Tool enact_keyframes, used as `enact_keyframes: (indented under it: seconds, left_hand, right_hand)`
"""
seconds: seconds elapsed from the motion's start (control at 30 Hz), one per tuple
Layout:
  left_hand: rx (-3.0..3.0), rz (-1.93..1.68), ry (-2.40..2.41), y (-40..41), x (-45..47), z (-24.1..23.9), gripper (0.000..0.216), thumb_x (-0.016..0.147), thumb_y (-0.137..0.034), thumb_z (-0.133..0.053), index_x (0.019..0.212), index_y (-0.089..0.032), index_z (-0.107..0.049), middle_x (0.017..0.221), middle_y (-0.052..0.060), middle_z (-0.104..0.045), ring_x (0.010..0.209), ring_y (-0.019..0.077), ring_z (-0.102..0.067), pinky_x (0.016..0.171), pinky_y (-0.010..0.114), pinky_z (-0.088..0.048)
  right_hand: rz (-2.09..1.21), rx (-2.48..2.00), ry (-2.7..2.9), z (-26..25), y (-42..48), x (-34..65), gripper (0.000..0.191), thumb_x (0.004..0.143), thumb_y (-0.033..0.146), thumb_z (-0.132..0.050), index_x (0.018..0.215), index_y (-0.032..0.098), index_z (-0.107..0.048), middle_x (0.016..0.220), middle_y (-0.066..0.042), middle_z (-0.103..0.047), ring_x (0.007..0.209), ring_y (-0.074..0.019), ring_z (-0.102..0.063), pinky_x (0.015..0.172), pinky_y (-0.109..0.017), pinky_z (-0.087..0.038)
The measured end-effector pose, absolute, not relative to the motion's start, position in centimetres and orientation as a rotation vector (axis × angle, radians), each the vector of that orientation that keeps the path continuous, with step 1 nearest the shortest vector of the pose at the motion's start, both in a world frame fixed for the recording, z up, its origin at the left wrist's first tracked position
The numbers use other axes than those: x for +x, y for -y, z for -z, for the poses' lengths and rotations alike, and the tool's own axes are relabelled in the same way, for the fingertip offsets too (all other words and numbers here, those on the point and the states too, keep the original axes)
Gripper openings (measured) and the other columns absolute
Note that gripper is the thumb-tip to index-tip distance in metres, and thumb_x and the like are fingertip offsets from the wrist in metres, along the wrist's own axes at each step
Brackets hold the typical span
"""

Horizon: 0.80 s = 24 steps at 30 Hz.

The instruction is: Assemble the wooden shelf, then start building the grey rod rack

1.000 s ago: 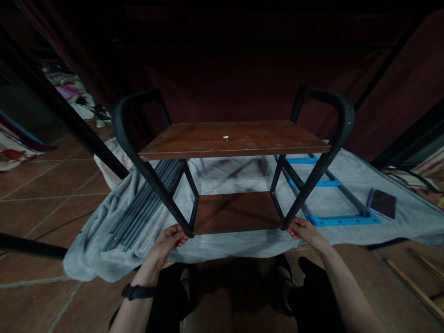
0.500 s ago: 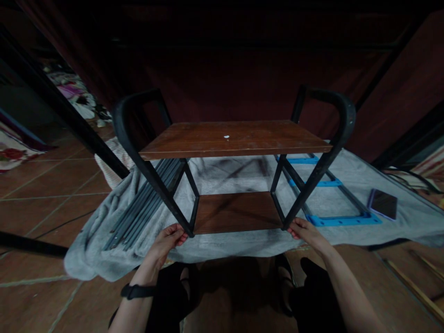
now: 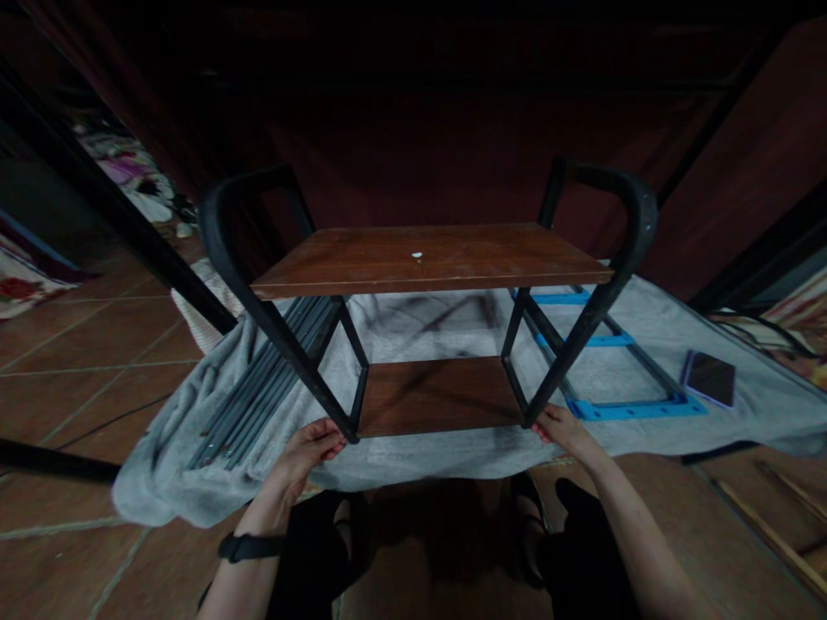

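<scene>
A small two-tier shelf rack stands upright on a grey blanket, with brown wood-look boards and a black metal frame curving into loops at the top. My left hand grips the foot of its front left leg, fingers closed at the bottom corner. At the front right foot, my right hand pinches the other lower corner. The lower board lies between the two hands, close to the blanket. A small white speck shows on the upper board.
Several grey metal tubes lie on the blanket at left. A blue-and-grey frame lies at right, near a phone-like dark slab. Black posts rise at left; wooden strips lie on the tiled floor at lower right.
Both hands keep their places on the front feet. The whole view has shifted very slightly, with the rack appearing a little farther left; nothing has been let go.
</scene>
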State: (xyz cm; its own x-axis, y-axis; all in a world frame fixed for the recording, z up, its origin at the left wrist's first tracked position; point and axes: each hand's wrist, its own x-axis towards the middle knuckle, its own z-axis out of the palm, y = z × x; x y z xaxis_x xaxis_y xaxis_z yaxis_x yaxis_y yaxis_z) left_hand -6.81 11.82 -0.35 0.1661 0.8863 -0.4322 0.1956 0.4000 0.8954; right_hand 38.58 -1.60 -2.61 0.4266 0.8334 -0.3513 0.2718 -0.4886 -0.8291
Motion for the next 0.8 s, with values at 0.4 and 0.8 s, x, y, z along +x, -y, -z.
enact_keyframes:
  seconds: [0.4,0.8]
  left_hand:
    - [1.042,-0.676,-1.320,-12.0,-6.9,0.7,0.038,0.051,-0.038,-0.088,0.075,-0.016,-0.069,0.064,0.001,-0.065,0.056,0.0096,-0.053,0.054,0.020,-0.038]
    - [1.063,-0.670,-1.343,-12.1,-7.0,1.0,0.037,0.055,-0.041,-0.085,0.076,-0.016,-0.068,0.069,0.000,-0.066,0.058,0.0090,-0.054,0.054,0.019,-0.038]
  right_hand:
    - [-1.103,-1.869,0.872,3.3,2.7,39.3,0.024,0.071,0.045,-0.063,0.073,0.021,-0.061,0.064,0.000,-0.063,0.054,-0.0118,-0.053,0.051,-0.024,-0.046]
    - [-1.059,-1.957,0.924,2.8,1.9,38.9,0.024,0.075,0.045,-0.058,0.070,0.022,-0.057,0.063,0.001,-0.059,0.055,-0.0120,-0.052,0.053,-0.024,-0.045]
